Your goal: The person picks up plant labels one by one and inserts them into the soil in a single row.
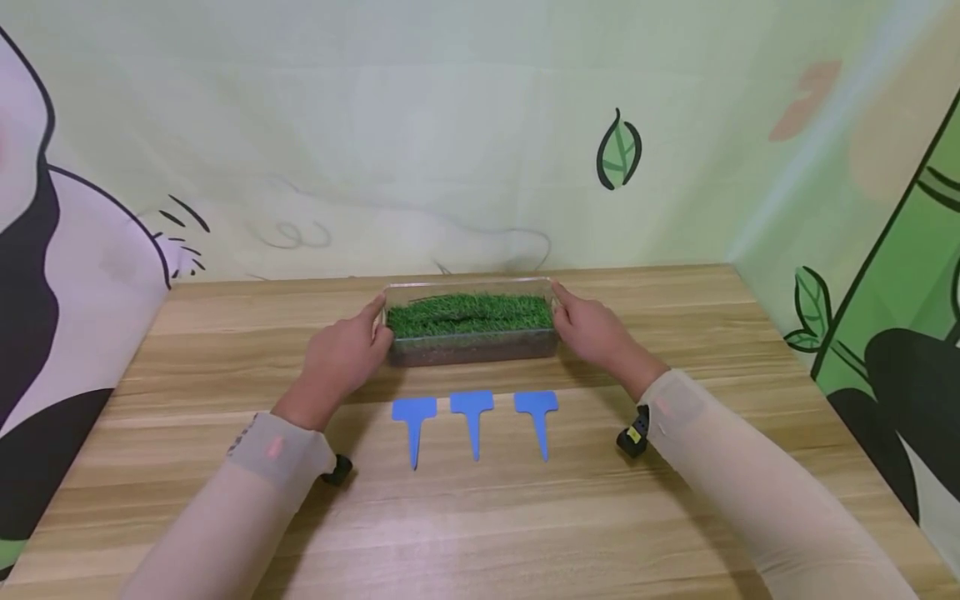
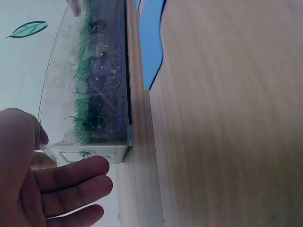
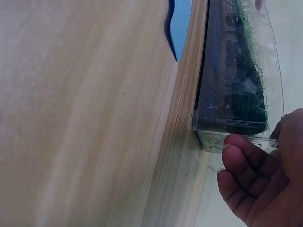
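A clear plastic box (image 1: 472, 348) with artificial grass (image 1: 480, 312) over a dark layer stands near the back of the table. My left hand (image 1: 347, 354) holds its left end, thumb and index finger at the rim. The other fingers (image 2: 75, 189) are loosely bent beside the end wall in the left wrist view. At the opposite end, my right hand (image 1: 597, 332) grips the rim in the same way, its lower fingers (image 3: 239, 163) curled beside the wall. Three blue T-shaped plant labels, left (image 1: 414, 410), middle (image 1: 472, 403) and right (image 1: 537, 403), lie in front of the box.
The wood-grain table (image 1: 480, 533) reaches back to a pale green printed wall cloth (image 1: 420, 150). Black wrist cameras (image 1: 634, 433) hang below the sleeves (image 1: 735, 467).
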A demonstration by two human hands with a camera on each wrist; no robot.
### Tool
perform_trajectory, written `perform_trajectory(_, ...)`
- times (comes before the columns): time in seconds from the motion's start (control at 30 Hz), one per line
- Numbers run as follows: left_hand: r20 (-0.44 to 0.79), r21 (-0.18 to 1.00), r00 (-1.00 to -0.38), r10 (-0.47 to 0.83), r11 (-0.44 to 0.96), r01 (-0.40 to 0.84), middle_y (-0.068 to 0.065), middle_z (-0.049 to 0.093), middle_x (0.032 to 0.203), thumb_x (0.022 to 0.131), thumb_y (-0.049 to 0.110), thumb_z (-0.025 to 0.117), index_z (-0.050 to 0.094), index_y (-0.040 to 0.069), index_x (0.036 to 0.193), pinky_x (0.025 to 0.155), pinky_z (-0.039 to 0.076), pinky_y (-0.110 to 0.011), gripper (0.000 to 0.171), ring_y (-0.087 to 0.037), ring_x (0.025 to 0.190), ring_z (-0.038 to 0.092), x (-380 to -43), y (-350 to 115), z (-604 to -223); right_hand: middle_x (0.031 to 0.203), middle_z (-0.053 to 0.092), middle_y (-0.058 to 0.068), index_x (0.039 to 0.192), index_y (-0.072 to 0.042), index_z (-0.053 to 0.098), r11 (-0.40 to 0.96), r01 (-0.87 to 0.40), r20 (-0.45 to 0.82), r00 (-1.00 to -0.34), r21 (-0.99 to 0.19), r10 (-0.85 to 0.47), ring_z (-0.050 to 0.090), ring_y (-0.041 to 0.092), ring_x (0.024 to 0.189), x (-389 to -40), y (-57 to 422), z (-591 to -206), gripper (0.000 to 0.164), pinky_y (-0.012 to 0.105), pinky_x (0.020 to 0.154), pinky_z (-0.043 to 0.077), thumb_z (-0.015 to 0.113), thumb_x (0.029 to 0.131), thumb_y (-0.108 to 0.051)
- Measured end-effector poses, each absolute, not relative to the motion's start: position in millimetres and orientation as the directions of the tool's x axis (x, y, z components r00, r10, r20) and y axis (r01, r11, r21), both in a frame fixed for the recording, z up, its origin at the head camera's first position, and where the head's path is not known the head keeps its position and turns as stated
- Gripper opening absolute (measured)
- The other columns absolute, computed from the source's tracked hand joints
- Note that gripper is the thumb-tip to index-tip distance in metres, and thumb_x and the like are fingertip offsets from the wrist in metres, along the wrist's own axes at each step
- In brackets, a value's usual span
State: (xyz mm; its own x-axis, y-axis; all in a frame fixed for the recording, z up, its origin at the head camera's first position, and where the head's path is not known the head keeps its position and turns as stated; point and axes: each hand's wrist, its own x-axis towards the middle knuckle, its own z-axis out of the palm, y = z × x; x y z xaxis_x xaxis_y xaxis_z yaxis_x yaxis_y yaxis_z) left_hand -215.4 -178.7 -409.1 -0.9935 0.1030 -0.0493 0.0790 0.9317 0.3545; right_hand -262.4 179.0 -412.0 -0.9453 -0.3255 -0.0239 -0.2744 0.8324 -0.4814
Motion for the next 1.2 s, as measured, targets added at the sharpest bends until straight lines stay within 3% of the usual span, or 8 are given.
perform_trajectory(0.13, -0.047, 0.366, -0.993, 0.112, 0.927, 0.087, -0.005, 0.056, 0.069, 0.098, 0.032, 0.033, 0.027, 0.012, 0.157, 0.043, 0.029, -0.031, 0.063, -0.019, 0.050, 0.041, -220.0, -179.5, -411.3, 0.050, 0.037, -0.004, 0.159, -0.006, 0.023, 0.836, -0.275, -0.022, -0.946, -0.475, -0.324, 0.026, 0.011, 0.042, -262.7, 179.5, -411.4, 0.057, 0.027, 0.042, 0.028, 0.031, 0.106, -0.025)
perform_trajectory(0.23, -0.022, 0.390, -0.993, 0.120, 0.915, 0.102, -0.015, 0.065, 0.107, 0.097, 0.032, 0.033, 0.028, 0.009, 0.155, 0.052, 0.041, -0.037, 0.063, -0.027, 0.069, 0.055, -224.2, -180.3, -412.8, 0.050, 0.037, -0.004, 0.159, -0.005, 0.023, 0.838, -0.282, -0.014, -0.945, -0.468, -0.326, 0.026, 0.011, 0.042, -262.8, 179.6, -410.5, 0.056, 0.027, 0.042, 0.028, 0.031, 0.107, -0.025)
perform_trajectory(0.3, -0.013, 0.399, -0.992, 0.127, 0.910, 0.111, -0.021, 0.055, 0.136, 0.098, 0.032, 0.033, 0.026, 0.008, 0.157, 0.064, 0.049, -0.046, 0.064, -0.036, 0.093, 0.062, -227.3, -181.2, -413.5, 0.050, 0.037, -0.004, 0.159, -0.005, 0.024, 0.838, -0.285, -0.009, -0.945, -0.465, -0.326, 0.026, 0.011, 0.042, -262.8, 179.6, -410.4, 0.056, 0.028, 0.042, 0.028, 0.032, 0.107, -0.024)
perform_trajectory(0.4, -0.032, 0.402, -0.991, 0.133, 0.909, 0.109, -0.023, 0.033, 0.159, 0.100, 0.034, 0.030, 0.015, 0.011, 0.161, 0.089, 0.049, -0.059, 0.067, -0.045, 0.128, 0.051, -232.1, -182.3, -415.8, 0.050, 0.037, -0.004, 0.159, -0.005, 0.024, 0.838, -0.283, -0.012, -0.945, -0.467, -0.326, 0.026, 0.011, 0.042, -262.8, 179.7, -410.4, 0.056, 0.028, 0.042, 0.028, 0.031, 0.106, -0.024)
perform_trajectory(0.63, -0.092, 0.458, -0.980, 0.177, 0.881, 0.116, -0.016, 0.021, 0.165, 0.104, 0.032, 0.020, -0.010, 0.012, 0.161, 0.116, 0.030, -0.057, 0.067, -0.037, 0.151, 0.022, -236.5, -182.8, -423.4, 0.051, 0.038, -0.004, 0.160, -0.006, 0.021, 0.841, -0.274, -0.037, -0.944, -0.466, -0.327, 0.027, 0.011, 0.042, -263.4, 180.2, -413.2, 0.058, 0.028, 0.041, 0.028, 0.030, 0.106, -0.026)
perform_trajectory(0.8, -0.093, 0.483, -0.978, 0.188, 0.867, 0.121, -0.016, 0.026, 0.164, 0.105, 0.031, 0.016, -0.017, 0.017, 0.159, 0.107, 0.040, -0.056, 0.065, -0.037, 0.150, 0.026, -236.6, -180.8, -425.7, 0.051, 0.038, -0.004, 0.160, -0.007, 0.021, 0.842, -0.279, -0.023, -0.945, -0.462, -0.326, 0.026, 0.011, 0.042, -263.4, 180.8, -413.8, 0.058, 0.028, 0.042, 0.028, 0.030, 0.106, -0.026)
perform_trajectory(1.03, -0.092, 0.503, -0.979, 0.181, 0.857, 0.111, -0.015, 0.026, 0.164, 0.105, 0.032, 0.016, -0.017, 0.024, 0.159, 0.118, 0.027, -0.055, 0.063, -0.035, 0.151, 0.024, -237.7, -179.8, -428.9, 0.051, 0.038, -0.003, 0.159, -0.007, 0.024, 0.838, -0.273, -0.014, -0.948, -0.473, -0.317, 0.028, 0.012, 0.042, -261.2, 180.5, -413.0, 0.057, 0.029, 0.042, 0.029, 0.030, 0.107, -0.027)
perform_trajectory(1.2, -0.090, 0.500, -0.980, 0.179, 0.859, 0.111, -0.016, 0.027, 0.163, 0.105, 0.031, 0.014, -0.015, 0.022, 0.160, 0.112, 0.035, -0.057, 0.063, -0.036, 0.149, 0.027, -237.1, -179.3, -428.0, 0.058, 0.050, 0.001, 0.159, -0.007, 0.024, 0.819, -0.255, 0.003, -0.955, -0.514, -0.296, 0.038, 0.015, 0.046, -260.2, 181.5, -414.7, 0.057, 0.033, 0.048, 0.037, 0.033, 0.109, -0.034)
